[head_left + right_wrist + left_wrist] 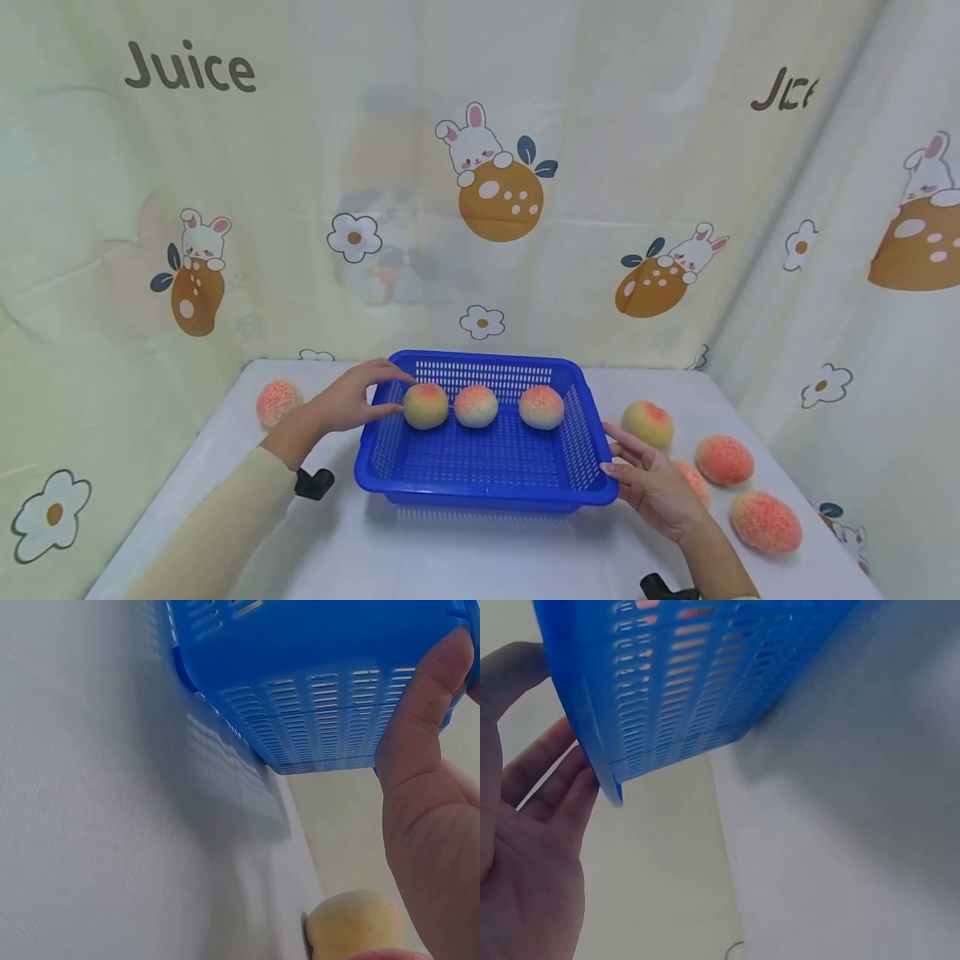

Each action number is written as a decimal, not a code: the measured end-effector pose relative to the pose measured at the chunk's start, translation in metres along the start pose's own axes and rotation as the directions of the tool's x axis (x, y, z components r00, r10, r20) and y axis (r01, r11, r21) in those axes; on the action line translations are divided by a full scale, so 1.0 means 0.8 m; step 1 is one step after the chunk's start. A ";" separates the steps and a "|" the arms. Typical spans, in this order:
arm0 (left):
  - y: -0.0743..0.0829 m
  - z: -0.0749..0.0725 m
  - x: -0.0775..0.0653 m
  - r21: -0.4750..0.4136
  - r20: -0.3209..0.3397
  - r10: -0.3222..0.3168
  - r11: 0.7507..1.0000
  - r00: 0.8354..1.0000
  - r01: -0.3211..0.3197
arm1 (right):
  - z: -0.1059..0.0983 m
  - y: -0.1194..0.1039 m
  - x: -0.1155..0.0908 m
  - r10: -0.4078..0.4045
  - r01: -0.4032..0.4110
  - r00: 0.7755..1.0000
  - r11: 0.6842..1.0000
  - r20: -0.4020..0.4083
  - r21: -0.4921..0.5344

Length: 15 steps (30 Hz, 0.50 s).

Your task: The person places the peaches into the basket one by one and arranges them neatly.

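I find the basket (486, 493) holding three peaches (476, 407), others beside it on the worktop (487, 562). Left hand (347, 402) and right hand (660, 493) grip its opposite rims. Step, I judge: positioning it; next calls for level handling.

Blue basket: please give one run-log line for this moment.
blue basket: three fruits inside; left hand: left rim; right hand: right rim; five fruits outside

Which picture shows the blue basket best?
The head view: it shows the blue basket almost whole, including its inside, from in front and above. The left and right wrist views each show only part of its slotted outside, cut off by the frame.
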<state>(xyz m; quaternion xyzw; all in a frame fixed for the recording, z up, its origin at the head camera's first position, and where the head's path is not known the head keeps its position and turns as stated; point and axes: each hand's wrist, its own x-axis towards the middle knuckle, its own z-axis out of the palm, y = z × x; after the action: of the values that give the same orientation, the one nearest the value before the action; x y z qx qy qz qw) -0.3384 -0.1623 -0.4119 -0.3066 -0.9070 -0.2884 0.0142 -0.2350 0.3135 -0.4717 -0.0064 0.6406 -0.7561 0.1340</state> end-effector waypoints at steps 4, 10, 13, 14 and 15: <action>-0.003 0.005 -0.016 -0.036 -0.084 0.009 0.999 0.996 -0.012 | 0.000 0.000 0.001 -0.002 0.002 1.000 1.000 0.005 -0.002; -0.003 0.016 -0.037 -0.097 -0.174 -0.047 0.995 0.984 0.031 | 0.000 0.001 0.000 -0.006 0.006 1.000 1.000 0.010 0.013; -0.004 0.021 -0.047 -0.131 -0.226 -0.071 0.990 0.971 0.042 | 0.001 0.001 -0.001 -0.006 0.006 1.000 1.000 0.011 0.019; -0.005 0.022 -0.050 -0.139 -0.244 -0.081 0.989 0.966 0.048 | 0.001 0.001 -0.001 -0.010 0.009 1.000 1.000 0.016 0.020; -0.006 0.023 -0.053 -0.144 -0.261 -0.093 0.988 0.961 0.057 | 0.001 0.001 -0.001 -0.013 0.013 1.000 1.000 0.021 0.022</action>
<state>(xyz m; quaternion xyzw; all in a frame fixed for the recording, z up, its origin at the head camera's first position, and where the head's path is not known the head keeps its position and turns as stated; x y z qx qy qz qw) -0.3040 -0.1785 -0.4383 -0.2306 -0.8862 -0.3879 0.1044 -0.2343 0.3131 -0.4724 -0.0171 0.6308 -0.7638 0.1357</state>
